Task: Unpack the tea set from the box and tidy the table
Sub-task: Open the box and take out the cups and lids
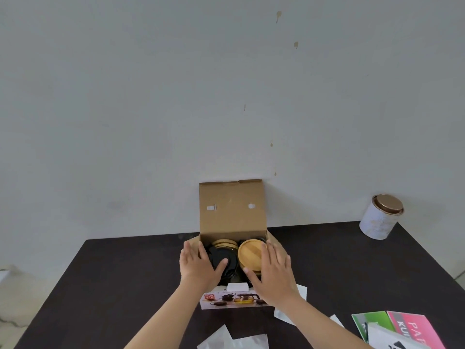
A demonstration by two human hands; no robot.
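An open cardboard box (232, 210) stands at the middle of the dark table (113, 285), its lid upright against the wall. Inside lie a black teapot lid or pot (221, 255) on the left and a round bamboo lid (250, 253) on the right, with more bamboo discs (225, 243) behind. My left hand (198, 265) rests over the box's left side, thumb on the black piece. Spread flat, my right hand (273, 273) covers the right part of the bamboo lid. The box's printed front (226, 299) shows below my wrists.
A white tin with a bronze lid (381, 217) stands at the table's far right corner. Green and pink leaflets (392, 326) lie at the near right. White paper pieces (234, 338) lie near the front edge. The wall rises just behind the box.
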